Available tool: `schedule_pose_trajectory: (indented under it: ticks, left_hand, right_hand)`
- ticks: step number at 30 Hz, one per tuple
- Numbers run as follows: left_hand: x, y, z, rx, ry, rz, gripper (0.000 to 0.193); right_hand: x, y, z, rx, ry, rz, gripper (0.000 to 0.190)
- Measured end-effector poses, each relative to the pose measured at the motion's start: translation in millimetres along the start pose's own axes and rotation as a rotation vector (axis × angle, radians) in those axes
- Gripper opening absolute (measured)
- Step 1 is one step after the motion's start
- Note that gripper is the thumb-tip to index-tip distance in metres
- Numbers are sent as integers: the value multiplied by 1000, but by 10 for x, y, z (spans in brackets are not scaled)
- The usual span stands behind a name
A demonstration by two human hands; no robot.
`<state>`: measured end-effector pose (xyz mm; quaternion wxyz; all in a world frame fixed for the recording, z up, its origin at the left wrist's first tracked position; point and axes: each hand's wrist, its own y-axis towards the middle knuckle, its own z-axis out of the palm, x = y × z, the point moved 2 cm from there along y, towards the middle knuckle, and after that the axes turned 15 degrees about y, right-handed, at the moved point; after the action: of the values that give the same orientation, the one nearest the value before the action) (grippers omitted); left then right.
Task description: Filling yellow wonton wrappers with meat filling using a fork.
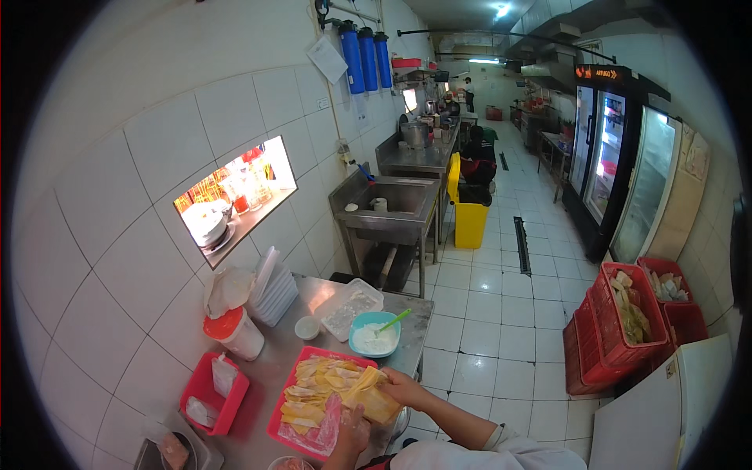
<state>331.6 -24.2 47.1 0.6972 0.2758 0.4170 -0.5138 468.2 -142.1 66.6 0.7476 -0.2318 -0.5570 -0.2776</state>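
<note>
My right hand [404,389] grips a stack of yellow dough sheets [371,400] by its far right side. At the stack's near left edge my left hand [353,433] closes on it as well. The stack is over the right side of a pink plastic tray [276,420]. Several folded yellow dough pieces [314,388], dusted with white powder, lie in rows in that tray. A sheet of clear pink plastic [330,411] lies beside them, partly behind my left hand. Beyond the tray is a turquoise bowl [355,348] of white powder with a green-handled utensil [396,319] in it.
On the steel table [258,382] are a clear plastic container [352,302], a small cup [307,328], a red-lidded tub [244,338] and a pink basket [232,411] with bags. Stacked red crates [605,346] stand across the tiled aisle. A person [477,155] is low beside a yellow bin [471,226].
</note>
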Motion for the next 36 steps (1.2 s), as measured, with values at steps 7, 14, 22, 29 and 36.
schedule_pose_trajectory:
  ticks: [7, 14, 22, 29, 36]
  left_hand:
    - [107, -348, -66, -210, 272, -66, 58]
    - [72, -627, -213, -368, 406, -51, 41]
    - [32, -761, -118, -307, 525, -46, 32]
    - [739, -833, -291, 5, -407, -123, 42]
    - [945, -883, -107, 354, -469, 56, 54]
  right_hand:
    - [-306, -187, 190, -106, -300, 75, 47]
    - [-290, -426, 567, -98, -666, 11, 44]
    - [-629, -504, 621, -102, -50, 81, 44]
    - [-135, -941, 1048, -49, -541, -14, 42]
    - [73, -1166, 1128, 287, -344, -54, 37]
